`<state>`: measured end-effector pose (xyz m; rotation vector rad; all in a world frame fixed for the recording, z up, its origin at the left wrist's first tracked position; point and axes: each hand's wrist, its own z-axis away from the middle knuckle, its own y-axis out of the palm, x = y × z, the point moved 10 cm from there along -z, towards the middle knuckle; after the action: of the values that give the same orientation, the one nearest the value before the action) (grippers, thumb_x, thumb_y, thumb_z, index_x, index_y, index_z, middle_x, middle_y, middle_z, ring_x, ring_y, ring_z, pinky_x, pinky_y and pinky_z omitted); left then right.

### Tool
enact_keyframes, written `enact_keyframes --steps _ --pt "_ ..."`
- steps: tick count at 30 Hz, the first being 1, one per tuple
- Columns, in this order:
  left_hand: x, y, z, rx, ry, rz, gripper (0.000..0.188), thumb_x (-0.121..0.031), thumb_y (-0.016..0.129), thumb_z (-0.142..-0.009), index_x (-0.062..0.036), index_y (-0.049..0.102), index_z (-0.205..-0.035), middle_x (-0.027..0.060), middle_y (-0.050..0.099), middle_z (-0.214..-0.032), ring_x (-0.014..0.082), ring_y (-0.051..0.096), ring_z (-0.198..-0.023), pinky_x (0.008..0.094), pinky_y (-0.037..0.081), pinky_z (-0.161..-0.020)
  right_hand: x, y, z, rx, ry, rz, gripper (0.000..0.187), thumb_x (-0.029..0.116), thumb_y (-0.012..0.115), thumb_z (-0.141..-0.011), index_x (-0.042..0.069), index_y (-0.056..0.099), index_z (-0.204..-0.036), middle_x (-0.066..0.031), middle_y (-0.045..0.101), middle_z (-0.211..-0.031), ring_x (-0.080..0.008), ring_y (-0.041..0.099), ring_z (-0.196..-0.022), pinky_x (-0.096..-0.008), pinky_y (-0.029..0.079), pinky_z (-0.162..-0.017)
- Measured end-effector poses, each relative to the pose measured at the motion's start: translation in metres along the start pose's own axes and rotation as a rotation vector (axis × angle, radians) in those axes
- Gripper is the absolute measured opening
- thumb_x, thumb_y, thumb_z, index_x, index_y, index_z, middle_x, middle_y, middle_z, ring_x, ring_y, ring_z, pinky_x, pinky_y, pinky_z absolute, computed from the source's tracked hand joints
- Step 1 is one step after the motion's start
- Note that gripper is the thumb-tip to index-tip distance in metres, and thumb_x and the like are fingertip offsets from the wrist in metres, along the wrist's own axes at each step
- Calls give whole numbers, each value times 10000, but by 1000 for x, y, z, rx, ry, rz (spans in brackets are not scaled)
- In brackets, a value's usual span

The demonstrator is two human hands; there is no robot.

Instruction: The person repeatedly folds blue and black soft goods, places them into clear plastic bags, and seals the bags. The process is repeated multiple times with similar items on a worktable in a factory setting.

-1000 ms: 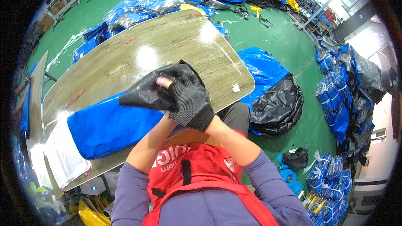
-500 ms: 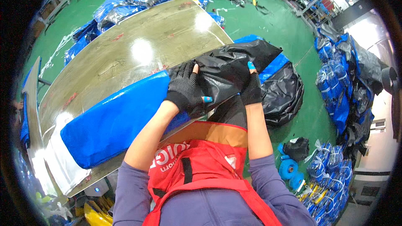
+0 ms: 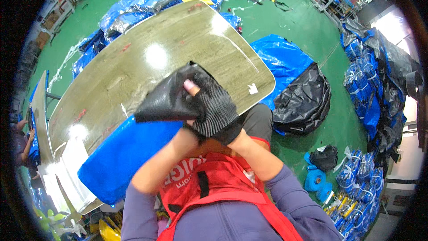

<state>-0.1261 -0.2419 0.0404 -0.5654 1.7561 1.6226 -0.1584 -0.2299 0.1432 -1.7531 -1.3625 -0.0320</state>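
Red apron: large white capitals slant across the front, smaller lowercase letters beneath; folds break up both lines.
Apron's right side: a small white mark, perhaps a printed emblem, too blurred to make out.
Wood-grain tabletop: a white, jagged, arrow-like mark near the right corner.

The right hand, in a grey-black fingerless mesh glove, thumb extended, hides the left hand from me; bare forearms converge.
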Motion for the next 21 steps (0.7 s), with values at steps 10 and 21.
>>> enact_keyframes --steps 10,21 --pt "-96 -60 98 -89 23 -1958 741 -471 553 -827 -38 360 -1397 178 383 -1443 399 287 -1366 567 99 -1125 8 37 -11 165 137 -10 527 381 569 -827 -7 551 -1184 -238 588 -1103 -393 532 -1063 -484 373 -973" --pt "-87 -82 108 -94 114 -2107 703 -461 541 -819 -68 402 -1386 171 412 -1421 380 302 -1357 589 80 -1122 15 144 -9 624 102 324 761 451 578 -794 -59 411 -1332 -299 378 -1388 -420 316 -1337 -549 154 -1117"
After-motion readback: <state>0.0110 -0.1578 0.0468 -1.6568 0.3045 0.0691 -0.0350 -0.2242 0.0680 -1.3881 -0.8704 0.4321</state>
